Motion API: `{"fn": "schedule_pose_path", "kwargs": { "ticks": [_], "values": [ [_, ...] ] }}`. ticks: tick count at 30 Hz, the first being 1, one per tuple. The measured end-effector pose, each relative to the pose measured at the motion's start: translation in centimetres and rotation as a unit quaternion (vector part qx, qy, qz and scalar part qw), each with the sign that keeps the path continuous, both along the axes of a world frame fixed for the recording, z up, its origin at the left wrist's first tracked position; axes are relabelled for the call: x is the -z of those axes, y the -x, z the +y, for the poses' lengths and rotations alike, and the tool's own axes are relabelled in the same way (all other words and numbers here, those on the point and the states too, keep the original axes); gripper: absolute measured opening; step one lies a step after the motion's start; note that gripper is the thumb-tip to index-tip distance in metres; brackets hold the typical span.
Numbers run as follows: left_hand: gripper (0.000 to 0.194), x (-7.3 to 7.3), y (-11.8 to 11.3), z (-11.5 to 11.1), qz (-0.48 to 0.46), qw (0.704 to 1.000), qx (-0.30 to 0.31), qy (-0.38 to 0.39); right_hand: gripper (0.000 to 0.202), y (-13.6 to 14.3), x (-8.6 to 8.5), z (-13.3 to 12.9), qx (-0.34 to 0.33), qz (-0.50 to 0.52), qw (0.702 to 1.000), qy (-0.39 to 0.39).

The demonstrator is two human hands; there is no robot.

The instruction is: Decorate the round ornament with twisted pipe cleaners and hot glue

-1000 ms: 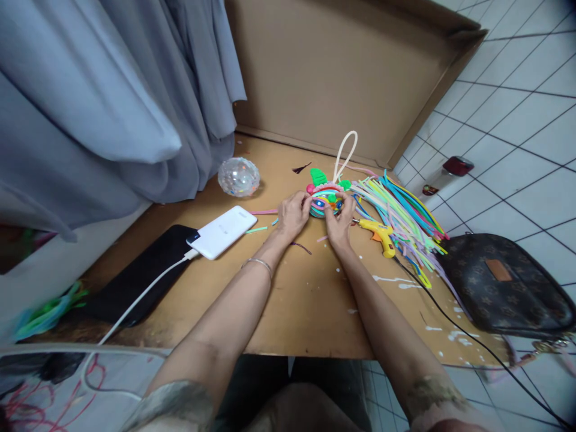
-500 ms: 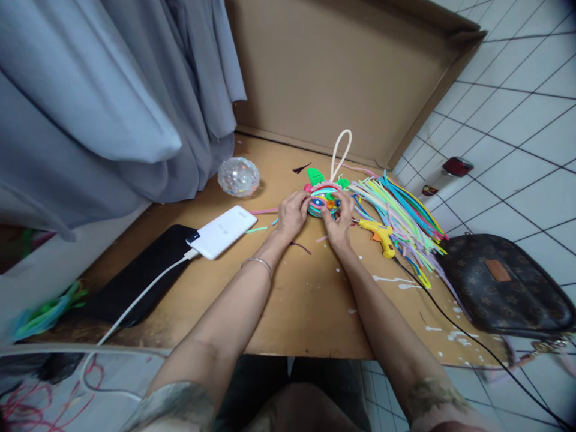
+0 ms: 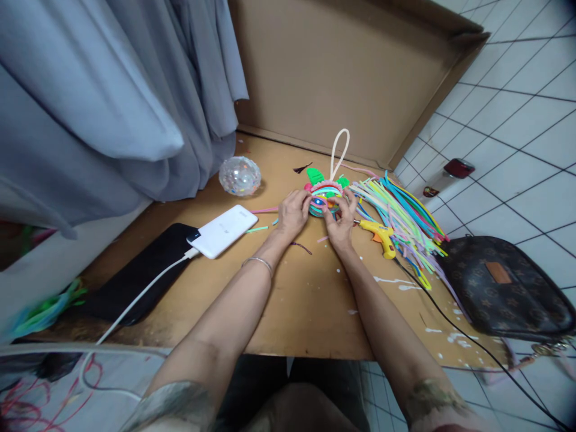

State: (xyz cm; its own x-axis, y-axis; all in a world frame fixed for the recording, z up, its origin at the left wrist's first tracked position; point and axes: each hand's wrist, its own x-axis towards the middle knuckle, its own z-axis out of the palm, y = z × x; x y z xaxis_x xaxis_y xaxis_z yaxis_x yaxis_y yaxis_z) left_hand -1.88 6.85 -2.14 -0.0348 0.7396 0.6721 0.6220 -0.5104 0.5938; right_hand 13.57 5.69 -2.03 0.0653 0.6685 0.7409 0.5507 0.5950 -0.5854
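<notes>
A colourful round ornament (image 3: 318, 209) with green leaves, a pink trim and a blue eye shape rests on the wooden table, between both hands. From its top rises a cream loop (image 3: 339, 155). My left hand (image 3: 294, 211) is closed on the ornament's left side, fingers bent and pressed together. On the right side my right hand (image 3: 341, 219) grips it with thumb and fingertips. Just right of that hand lies a yellow glue gun (image 3: 380, 237), its nozzle pointing at the hand. The fingers hide part of the ornament's front.
Behind the glue gun spreads a pile of coloured pipe cleaners (image 3: 396, 210). A patterned bag (image 3: 508, 288) sits at the right edge. Left are a clear ball (image 3: 240, 176), a white power bank (image 3: 222, 231) with a cable, and a black case (image 3: 144, 276). A cardboard panel (image 3: 342, 72) stands behind.
The fingers of my right hand have shifted slightly at the ornament's right side. My left hand looks almost the same. The whole view has moved very slightly.
</notes>
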Motion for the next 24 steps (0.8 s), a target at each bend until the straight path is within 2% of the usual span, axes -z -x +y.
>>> {"fn": "schedule_pose_path", "kwargs": {
  "ticks": [10,24],
  "values": [
    [0.02,-0.5,0.4,-0.6,0.019,1.0,-0.011,-0.006,0.018,-0.1,0.1,-0.1,0.004,-0.013,1.0,0.013],
    [0.016,0.6,0.3,0.2,0.017,0.996,-0.007,-0.09,0.013,0.3,0.2,0.3,0.018,-0.02,0.999,-0.017]
  ]
}}
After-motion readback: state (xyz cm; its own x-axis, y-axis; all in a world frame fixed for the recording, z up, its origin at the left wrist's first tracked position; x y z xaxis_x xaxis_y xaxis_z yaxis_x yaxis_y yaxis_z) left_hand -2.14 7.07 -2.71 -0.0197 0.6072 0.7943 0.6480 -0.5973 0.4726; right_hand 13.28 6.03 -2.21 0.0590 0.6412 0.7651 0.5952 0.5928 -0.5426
